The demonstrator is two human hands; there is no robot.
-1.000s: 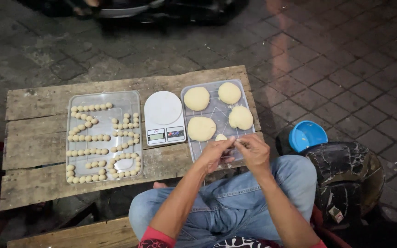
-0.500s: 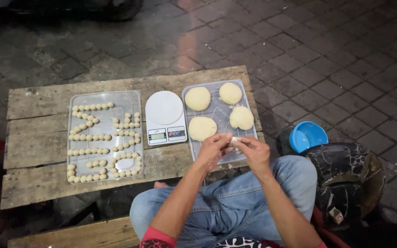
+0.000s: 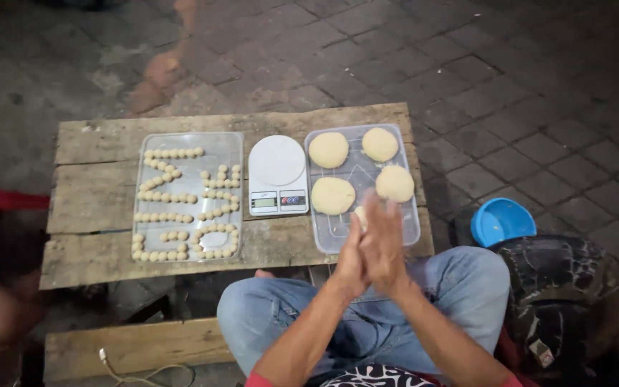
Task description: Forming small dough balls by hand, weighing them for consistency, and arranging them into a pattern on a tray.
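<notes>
Head view. My left hand (image 3: 350,259) and right hand (image 3: 385,240) are pressed palm to palm, fingers straight and pointing away from me, held over the near edge of the right-hand clear plastic tray (image 3: 406,228). A small pale lump (image 3: 360,215) shows just past my fingertips; it is probably a piece of dough, but I cannot tell whether it sits between my palms or lies on the tray behind them. So the hands are closed flat against each other, contents not confirmed.

On that tray: four flattened dough discs (image 3: 332,195), two in the far row, two in the near row, each apart from the others. The near right disc lies just beyond my fingertips.

Middle of the wooden plank table (image 3: 102,136): a white digital kitchen scale (image 3: 278,175), round platform bare, standing between the two trays and just beside each.

Left clear tray (image 3: 232,143): many small dough balls (image 3: 173,216) laid out in rows and curved lines, touching their neighbours.

My knees in blue jeans (image 3: 266,315) are tucked under the table's near edge. Right of the table, on the brick paving: a blue plastic bowl (image 3: 501,221), and nearer me a dark helmet (image 3: 560,287).
</notes>
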